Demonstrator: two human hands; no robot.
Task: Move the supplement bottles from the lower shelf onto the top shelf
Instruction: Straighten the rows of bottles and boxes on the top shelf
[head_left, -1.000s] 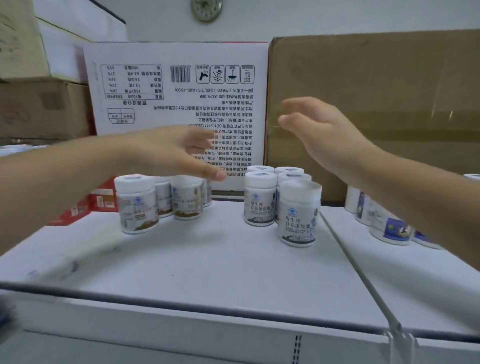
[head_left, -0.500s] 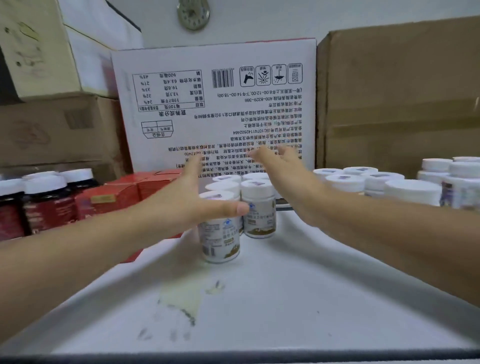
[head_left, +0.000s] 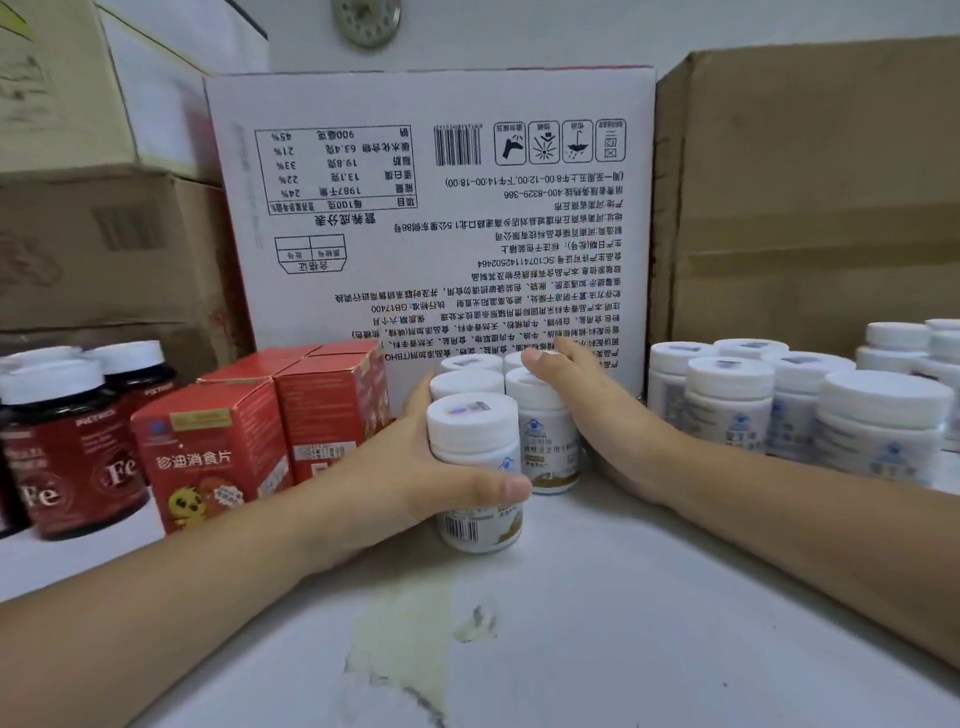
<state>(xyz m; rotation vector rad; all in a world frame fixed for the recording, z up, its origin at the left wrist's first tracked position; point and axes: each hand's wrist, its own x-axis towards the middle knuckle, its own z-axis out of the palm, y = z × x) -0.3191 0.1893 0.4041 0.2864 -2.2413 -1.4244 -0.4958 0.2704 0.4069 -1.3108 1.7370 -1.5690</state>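
A tight cluster of white supplement bottles stands on the white shelf (head_left: 649, 597) in front of a printed carton. The front bottle (head_left: 474, 423) has a white cap and a barcode label; a second one (head_left: 548, 447) stands just behind and to its right, with more behind. My left hand (head_left: 405, 478) presses the cluster's left side, its thumb across the front bottle's label. My right hand (head_left: 597, 415) lies flat against the right side, fingertips reaching the rear caps. The cluster is squeezed between both hands.
Red boxes (head_left: 208, 457) and dark red bottles (head_left: 72, 457) stand close on the left. Another group of white bottles (head_left: 779, 405) fills the right. A white carton (head_left: 441, 234) and a brown carton (head_left: 805, 182) form the back. A yellowish stain (head_left: 405, 639) marks the shelf.
The view has shifted left and closer. Both hands, spread in the air a second ago, have closed in on the bottle cluster from each side and now press against it.
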